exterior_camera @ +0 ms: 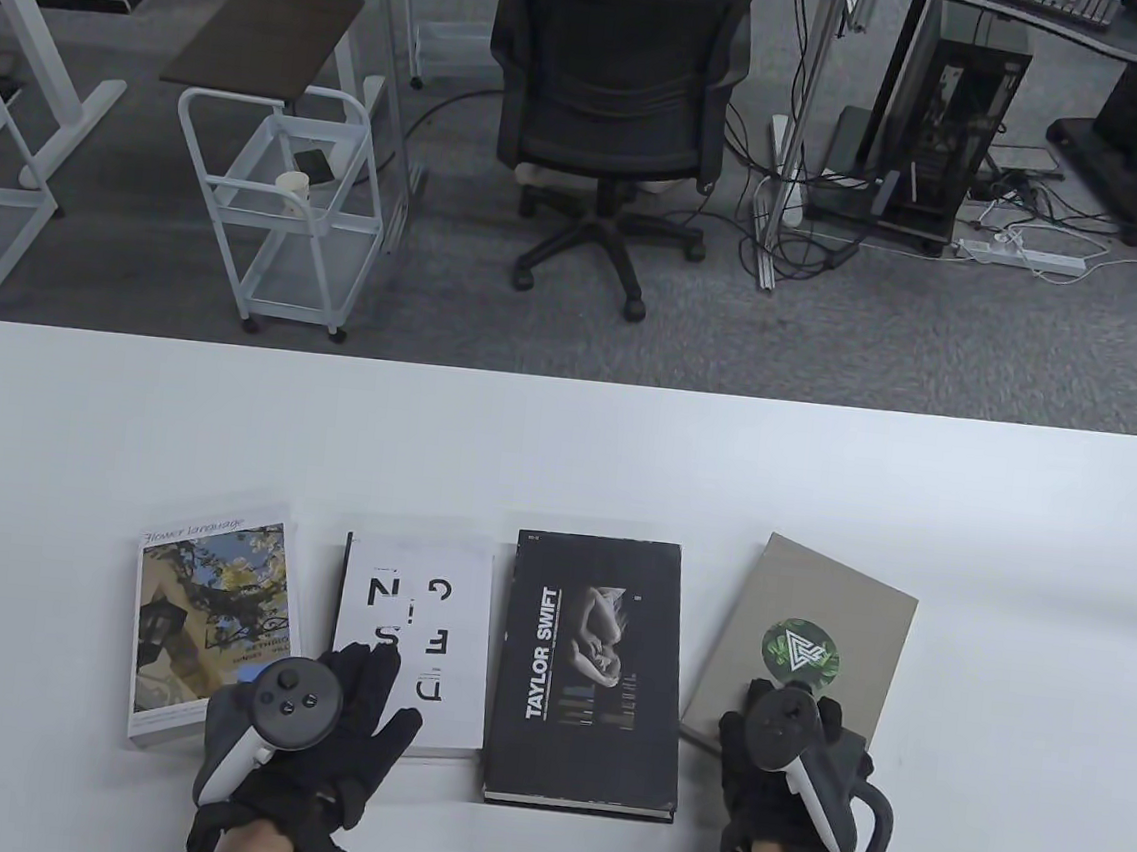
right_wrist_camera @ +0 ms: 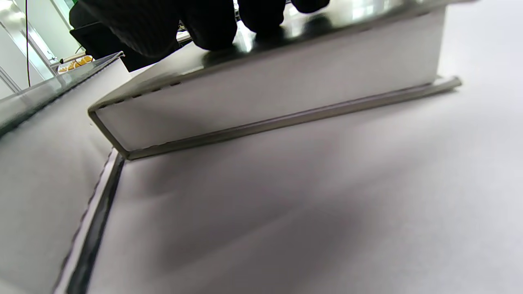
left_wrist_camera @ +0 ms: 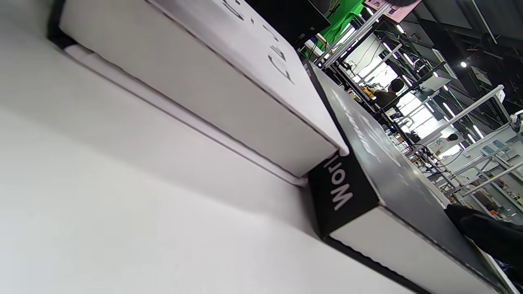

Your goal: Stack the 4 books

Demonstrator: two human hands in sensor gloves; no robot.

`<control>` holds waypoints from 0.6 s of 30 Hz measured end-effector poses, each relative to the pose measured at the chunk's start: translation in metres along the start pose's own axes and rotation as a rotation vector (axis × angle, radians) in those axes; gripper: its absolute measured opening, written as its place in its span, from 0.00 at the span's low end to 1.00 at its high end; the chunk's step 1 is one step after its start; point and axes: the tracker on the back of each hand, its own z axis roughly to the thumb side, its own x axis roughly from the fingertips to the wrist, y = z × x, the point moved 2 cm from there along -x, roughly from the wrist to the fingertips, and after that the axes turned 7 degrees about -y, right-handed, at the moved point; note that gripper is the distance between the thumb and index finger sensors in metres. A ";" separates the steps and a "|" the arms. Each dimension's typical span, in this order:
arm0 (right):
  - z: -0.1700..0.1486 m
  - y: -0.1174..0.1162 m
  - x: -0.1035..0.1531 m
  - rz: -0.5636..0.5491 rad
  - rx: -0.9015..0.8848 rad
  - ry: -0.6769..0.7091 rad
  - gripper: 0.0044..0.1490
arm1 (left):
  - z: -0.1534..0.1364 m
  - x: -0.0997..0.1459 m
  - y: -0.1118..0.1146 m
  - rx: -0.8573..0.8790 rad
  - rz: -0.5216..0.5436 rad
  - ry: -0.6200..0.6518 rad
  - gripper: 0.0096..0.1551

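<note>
4 books are laid side by side on the white surface (exterior_camera: 567, 446): Flower Language book (exterior_camera: 209, 612), white lettered book (exterior_camera: 429, 624), Taylor Swift book (exterior_camera: 590, 669), grey book (exterior_camera: 810, 630). The left hand (exterior_camera: 318, 733) is spread flat over the white book; the right hand's (exterior_camera: 787, 769) fingers (right_wrist_camera: 212, 28) are pressed on the grey cover.
</note>
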 end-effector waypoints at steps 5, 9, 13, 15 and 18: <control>0.003 0.005 0.005 -0.024 0.090 -0.004 0.33 | 0.003 0.000 0.003 -0.016 -0.011 0.010 0.45; 0.000 0.008 0.010 -0.026 0.116 -0.009 0.33 | 0.005 0.001 0.004 -0.021 -0.010 0.020 0.45; -0.004 0.013 0.014 -0.012 0.134 -0.008 0.32 | 0.007 0.001 0.004 -0.029 -0.007 0.030 0.45; -0.005 0.015 0.016 -0.002 0.149 -0.006 0.31 | 0.010 0.003 0.005 -0.032 -0.005 0.044 0.45; -0.007 0.020 0.017 0.016 0.169 -0.008 0.30 | 0.015 0.005 0.007 -0.044 -0.004 0.068 0.45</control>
